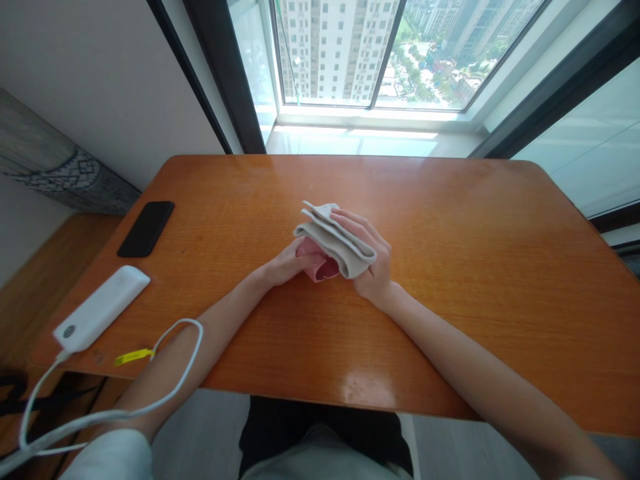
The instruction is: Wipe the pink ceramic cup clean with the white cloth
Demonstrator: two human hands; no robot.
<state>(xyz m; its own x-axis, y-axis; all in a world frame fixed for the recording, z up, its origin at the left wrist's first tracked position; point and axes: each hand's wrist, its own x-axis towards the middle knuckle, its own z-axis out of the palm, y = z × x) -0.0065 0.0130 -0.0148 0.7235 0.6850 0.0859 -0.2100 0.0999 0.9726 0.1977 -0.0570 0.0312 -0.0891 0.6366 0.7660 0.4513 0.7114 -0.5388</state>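
Observation:
Near the middle of the wooden table, a pink object [320, 268] with a dark pink hollow is gripped by my left hand [295, 261], its thumb lying across it. My right hand [373, 257] is closed round a folded light grey cloth [340, 241], fingers over its top edge. The cloth rests against the upper right side of the pink object and hides part of it. Both things are held above the tabletop.
On the wooden table [475, 267], a black phone [146, 229] and a white power bank [101, 309] lie at the left. A white cable [197, 347] with a yellow tag [134, 357] loops over my left forearm. A window [360, 53] stands behind the table.

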